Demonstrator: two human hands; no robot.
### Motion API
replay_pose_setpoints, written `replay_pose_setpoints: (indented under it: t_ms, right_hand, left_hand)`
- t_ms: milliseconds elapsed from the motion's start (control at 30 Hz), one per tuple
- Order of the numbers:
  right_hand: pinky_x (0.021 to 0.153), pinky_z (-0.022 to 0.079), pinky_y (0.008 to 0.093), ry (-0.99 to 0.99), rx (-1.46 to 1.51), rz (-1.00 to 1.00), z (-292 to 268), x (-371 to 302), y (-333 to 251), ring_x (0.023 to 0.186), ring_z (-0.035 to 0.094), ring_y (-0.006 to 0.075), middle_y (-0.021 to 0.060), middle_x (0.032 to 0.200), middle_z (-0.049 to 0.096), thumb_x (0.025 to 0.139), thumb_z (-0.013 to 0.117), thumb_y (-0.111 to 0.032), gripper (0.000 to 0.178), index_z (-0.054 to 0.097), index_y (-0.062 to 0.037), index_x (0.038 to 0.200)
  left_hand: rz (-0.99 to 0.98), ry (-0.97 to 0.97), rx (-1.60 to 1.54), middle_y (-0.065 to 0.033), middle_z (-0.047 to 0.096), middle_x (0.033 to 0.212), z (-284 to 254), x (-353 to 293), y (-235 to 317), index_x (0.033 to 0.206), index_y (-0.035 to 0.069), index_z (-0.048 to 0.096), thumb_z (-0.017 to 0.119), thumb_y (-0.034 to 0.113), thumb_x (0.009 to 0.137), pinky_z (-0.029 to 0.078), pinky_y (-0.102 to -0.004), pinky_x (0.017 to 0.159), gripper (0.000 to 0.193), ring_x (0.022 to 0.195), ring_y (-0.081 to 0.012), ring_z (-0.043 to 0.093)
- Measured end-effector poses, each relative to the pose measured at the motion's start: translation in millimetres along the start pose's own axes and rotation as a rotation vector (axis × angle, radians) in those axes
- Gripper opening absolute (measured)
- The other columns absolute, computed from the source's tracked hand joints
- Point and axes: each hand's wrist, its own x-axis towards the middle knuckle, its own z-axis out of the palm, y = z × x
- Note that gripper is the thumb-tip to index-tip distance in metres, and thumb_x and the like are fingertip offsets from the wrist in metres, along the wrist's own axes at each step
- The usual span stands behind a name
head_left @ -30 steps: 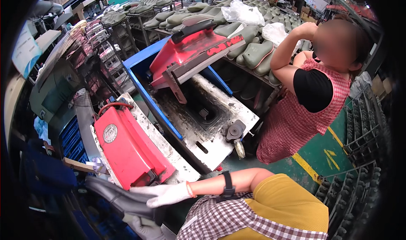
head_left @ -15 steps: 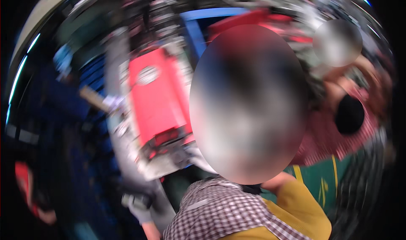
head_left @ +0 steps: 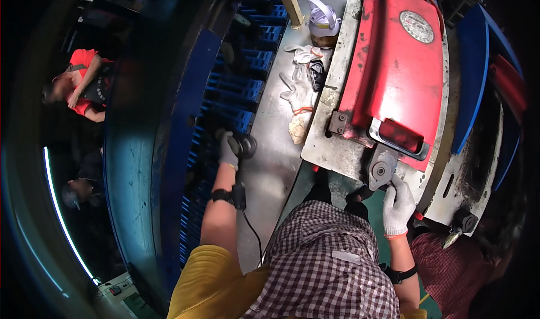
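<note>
The left hand [head_left: 229, 150], gloved in grey, appears clamped on the rim of a dark rounded piece [head_left: 244, 146], which is over the bare steel bench [head_left: 275, 167]; the piece is too dim for its kind to be told. The gloved right hand [head_left: 398, 206] meets the lower right side of a grey fitting [head_left: 381, 170] with its fingertips; I cannot tell whether they pinch it or only press.

With 2 hands so far apart, good handling probably calls for a firm, level hold on the left and a light touch on the right. The right fingers are best kept on the fitting's outer side, clear of the edge where the red cover [head_left: 394, 71] meets its pale base [head_left: 346, 159]. The black cable [head_left: 253, 240] below the left wrist strap [head_left: 229, 196] should stay slack and free of the bench edge.

The fitting sits at the cover's near end, just below a metal-rimmed recess [head_left: 402, 139]. Beyond the left hand, white gloves [head_left: 298, 91] lie on the bench beside the base, with blue racks [head_left: 244, 55] to the left. A blue frame [head_left: 475, 71] stands at the far right.
</note>
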Motion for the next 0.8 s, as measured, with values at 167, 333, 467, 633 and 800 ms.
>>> replay_pose_setpoints:
  t_ms: [167, 333, 467, 633, 800]
  right_hand:
    - [0.075, 0.056, 0.0448, 0.033, -0.060, -0.022, -4, -2, 5, 0.081, 0.069, 0.0372, 0.0191, 0.092, 0.070, 0.087, 0.066, -0.004, 0.027, 0.070, -0.0024, 0.114]
    - [0.066, 0.058, 0.0440, -0.105, -0.225, 0.121, -13, 4, -5, 0.074, 0.070, 0.0321, 0.0107, 0.088, 0.070, 0.088, 0.071, -0.023, 0.018, 0.071, -0.0117, 0.101]
    - [0.072, 0.058, 0.0433, 0.048, -0.055, 0.019, -7, 3, -3, 0.081, 0.070, 0.0314, 0.0114, 0.087, 0.069, 0.090, 0.067, -0.024, 0.021, 0.069, -0.0124, 0.107]
    - [0.068, 0.055, 0.0441, 0.114, -0.056, 0.004, -18, -9, -5, 0.075, 0.067, 0.0322, 0.0109, 0.080, 0.064, 0.091, 0.068, -0.023, 0.023, 0.068, -0.0121, 0.110]
    - [0.069, 0.054, 0.0444, 0.046, -0.083, 0.024, -13, -2, -4, 0.077, 0.067, 0.0323, 0.0113, 0.081, 0.064, 0.090, 0.067, -0.023, 0.024, 0.068, -0.0122, 0.111]
  left_hand:
    - [0.324, -0.100, 0.270, -0.0006, 0.062, 0.111, 42, 84, 62, 0.116, 0.009, 0.071, 0.078, 0.029, 0.084, 0.050, -0.0354, 0.089, 0.039, 0.099, -0.0158, 0.056]
    - [0.269, -0.247, 0.440, -0.0032, 0.063, 0.111, 89, 104, 30, 0.115, 0.008, 0.071, 0.075, 0.028, 0.085, 0.051, -0.0371, 0.089, 0.036, 0.100, -0.0179, 0.058]
    - [0.224, -0.172, 0.551, -0.0052, 0.064, 0.110, 89, 100, 6, 0.114, 0.007, 0.070, 0.072, 0.028, 0.086, 0.052, -0.0385, 0.089, 0.034, 0.100, -0.0196, 0.059]
    - [0.178, -0.148, 0.596, -0.0077, 0.065, 0.110, 96, 71, -6, 0.113, 0.007, 0.070, 0.069, 0.027, 0.087, 0.053, -0.0403, 0.089, 0.032, 0.100, -0.0217, 0.061]
    - [0.158, -0.101, 0.581, -0.0102, 0.066, 0.110, 58, 70, -5, 0.112, 0.006, 0.070, 0.065, 0.026, 0.089, 0.053, -0.0421, 0.089, 0.031, 0.100, -0.0238, 0.062]
